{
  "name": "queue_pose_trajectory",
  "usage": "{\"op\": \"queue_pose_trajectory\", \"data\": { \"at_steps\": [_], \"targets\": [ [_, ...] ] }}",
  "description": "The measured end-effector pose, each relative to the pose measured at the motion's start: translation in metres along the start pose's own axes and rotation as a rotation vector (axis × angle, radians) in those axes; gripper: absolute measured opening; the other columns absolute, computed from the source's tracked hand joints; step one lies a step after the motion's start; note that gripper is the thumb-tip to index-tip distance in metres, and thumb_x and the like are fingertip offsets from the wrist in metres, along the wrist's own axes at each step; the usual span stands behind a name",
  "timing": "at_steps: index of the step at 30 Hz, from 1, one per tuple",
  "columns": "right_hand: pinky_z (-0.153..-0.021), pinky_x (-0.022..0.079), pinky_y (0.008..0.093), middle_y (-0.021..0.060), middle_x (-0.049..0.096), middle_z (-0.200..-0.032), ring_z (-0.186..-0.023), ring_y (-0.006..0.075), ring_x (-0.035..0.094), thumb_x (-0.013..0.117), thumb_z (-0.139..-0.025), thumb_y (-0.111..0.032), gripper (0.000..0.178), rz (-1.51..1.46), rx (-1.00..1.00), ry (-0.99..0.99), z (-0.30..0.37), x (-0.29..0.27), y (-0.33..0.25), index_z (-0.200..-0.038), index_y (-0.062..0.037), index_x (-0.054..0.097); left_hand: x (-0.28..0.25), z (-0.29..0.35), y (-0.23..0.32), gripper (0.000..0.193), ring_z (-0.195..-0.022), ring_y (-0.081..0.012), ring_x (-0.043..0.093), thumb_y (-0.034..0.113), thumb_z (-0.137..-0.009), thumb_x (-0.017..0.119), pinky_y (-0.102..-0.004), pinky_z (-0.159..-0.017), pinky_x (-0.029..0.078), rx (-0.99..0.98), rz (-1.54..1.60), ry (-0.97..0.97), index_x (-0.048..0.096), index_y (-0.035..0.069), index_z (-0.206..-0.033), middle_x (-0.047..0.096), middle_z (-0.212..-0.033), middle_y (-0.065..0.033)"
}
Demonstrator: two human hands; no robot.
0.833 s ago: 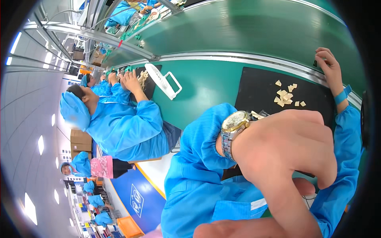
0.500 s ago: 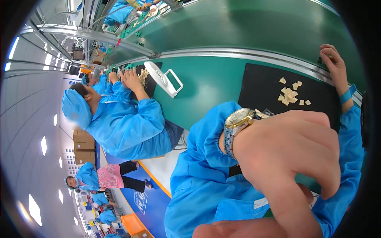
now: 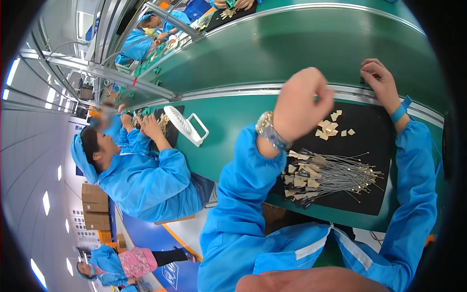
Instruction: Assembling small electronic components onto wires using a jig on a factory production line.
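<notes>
My left hand (image 3: 302, 104), with a metal watch (image 3: 270, 130) at the wrist, is raised over the far left part of a black mat (image 3: 357, 204). Its fingers are curled in, and whatever they hold is hidden. At the mat's far right edge, by the metal rail, my right hand (image 3: 377, 80) wears a blue wrist strap (image 3: 401, 109) and pinches a small black piece (image 3: 362, 80). Below my left hand lies a bundle of thin grey cables (image 3: 335, 173) with cream tabs at their left ends. Several loose cream pieces (image 3: 327, 128) are on the mat behind the bundle.
Left of the mat, a white slatted device with a handle (image 3: 186, 125) stands on the green table (image 3: 228, 109). A metal rail (image 3: 233, 91) runs along the back. A co-worker (image 3: 141, 170) in blue sits to the left; another person (image 3: 126, 263) stands in the aisle.
My left hand has moved away from close in front, up and over the mat, uncovering the cable bundle. The whole view has shifted; my right hand stays by the rail.
</notes>
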State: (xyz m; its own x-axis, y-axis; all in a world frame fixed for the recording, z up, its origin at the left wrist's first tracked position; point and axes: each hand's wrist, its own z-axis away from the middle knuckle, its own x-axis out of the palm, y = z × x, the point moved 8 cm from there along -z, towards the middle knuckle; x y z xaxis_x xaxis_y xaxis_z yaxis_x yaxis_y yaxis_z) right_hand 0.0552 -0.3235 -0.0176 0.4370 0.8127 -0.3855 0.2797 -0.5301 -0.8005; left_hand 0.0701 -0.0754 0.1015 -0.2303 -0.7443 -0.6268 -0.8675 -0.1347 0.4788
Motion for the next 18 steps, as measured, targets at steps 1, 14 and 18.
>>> {"op": "queue_pose_trajectory", "data": {
  "at_steps": [1,14,18],
  "targets": [
    [-0.075,0.045,0.0258,0.0031,0.059,-0.106,-0.090,0.0133,0.058,0.062,-0.088,-0.011,0.009,-0.009,0.001,0.015,0.001,-0.002,0.000,-0.090,-0.0025,0.061,0.003,0.004,-0.019,0.019,-0.063,-0.0186,0.056,0.006,-0.078,0.072,-0.0296,-0.060,0.047,-0.055,0.000,0.011,0.053,0.002,-0.075,0.056,-0.070,-0.0069],
    [-0.072,0.043,0.0261,0.0022,0.060,-0.105,-0.086,0.0133,0.056,0.064,-0.087,-0.011,0.008,0.022,0.008,0.055,0.000,-0.005,0.001,-0.087,-0.0028,0.063,-0.018,0.068,-0.129,0.009,-0.074,-0.0236,0.064,0.011,-0.083,0.070,-0.0315,-0.065,0.051,-0.338,-0.091,-0.076,0.067,0.003,-0.088,0.068,-0.085,-0.0100],
    [-0.072,0.043,0.0261,0.0022,0.060,-0.105,-0.086,0.0133,0.056,0.063,-0.087,-0.011,0.008,0.013,0.000,0.047,-0.001,-0.003,-0.001,-0.087,-0.0028,0.063,-0.025,0.073,-0.134,0.009,-0.077,-0.0279,0.064,0.012,-0.087,0.066,-0.0345,-0.067,0.051,-0.306,-0.161,0.018,0.067,0.003,-0.088,0.067,-0.086,-0.0116]
  ]
}}
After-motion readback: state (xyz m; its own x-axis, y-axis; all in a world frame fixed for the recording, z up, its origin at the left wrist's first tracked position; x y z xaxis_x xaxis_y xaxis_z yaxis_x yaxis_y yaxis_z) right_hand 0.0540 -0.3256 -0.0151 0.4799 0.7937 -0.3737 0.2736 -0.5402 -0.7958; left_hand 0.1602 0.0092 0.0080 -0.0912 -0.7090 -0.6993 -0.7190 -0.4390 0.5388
